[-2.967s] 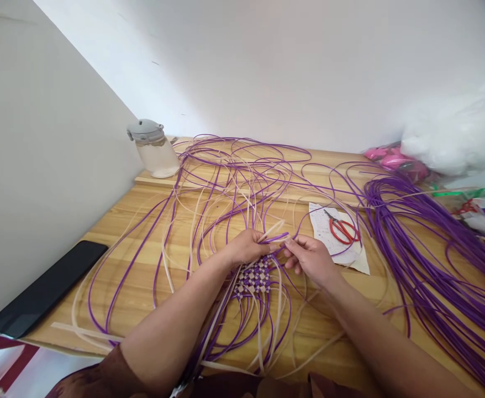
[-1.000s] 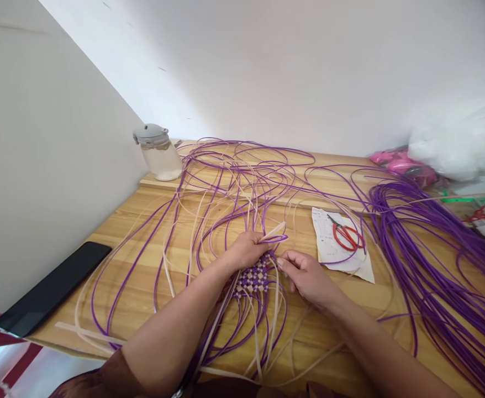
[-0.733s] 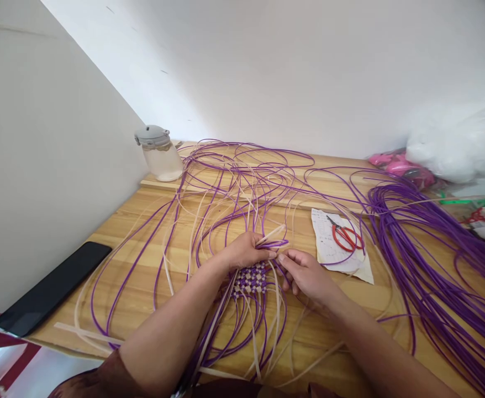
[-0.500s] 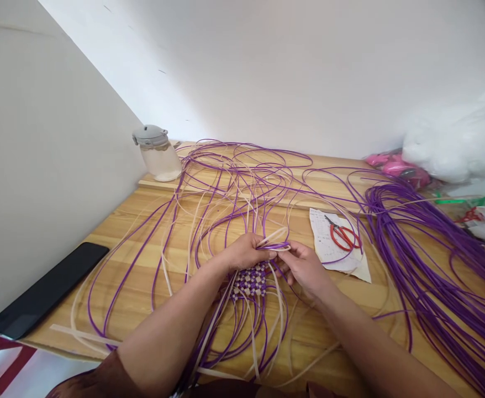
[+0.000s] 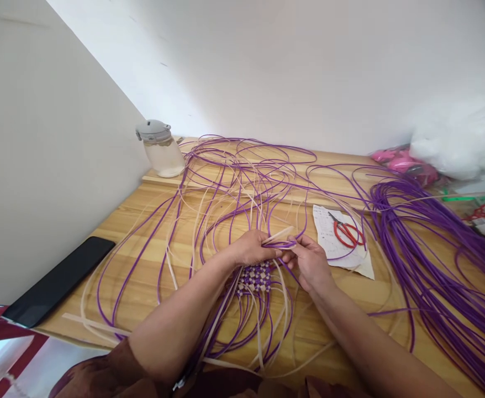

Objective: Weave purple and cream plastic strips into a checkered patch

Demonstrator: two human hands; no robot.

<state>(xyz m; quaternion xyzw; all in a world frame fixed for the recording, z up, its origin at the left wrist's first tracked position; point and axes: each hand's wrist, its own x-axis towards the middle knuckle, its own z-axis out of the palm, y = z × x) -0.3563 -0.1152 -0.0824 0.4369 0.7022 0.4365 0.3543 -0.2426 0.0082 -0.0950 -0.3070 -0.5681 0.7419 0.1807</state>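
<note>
A small checkered woven patch (image 5: 256, 277) of purple and cream strips lies on the wooden table (image 5: 151, 276), with long loose strips fanning out from it. My left hand (image 5: 253, 249) is closed at the patch's far edge, pinching a cream strip (image 5: 281, 234) and folded purple strands. My right hand (image 5: 311, 261) is closed too, its thumb and fingers pinching a purple strand (image 5: 290, 244) right beside the left fingertips.
A black phone (image 5: 58, 281) lies at the table's left edge. A clear jar with a grey lid (image 5: 162, 148) stands at the back left. Red scissors (image 5: 347, 232) rest on a paper sheet (image 5: 329, 251). A thick purple cord bundle (image 5: 428, 260) spreads right, below pink and white bags (image 5: 408, 163).
My right hand dipped toward the patch's right edge, then rose back to meet the left fingertips and pinch the purple strand. The left hand stayed put.
</note>
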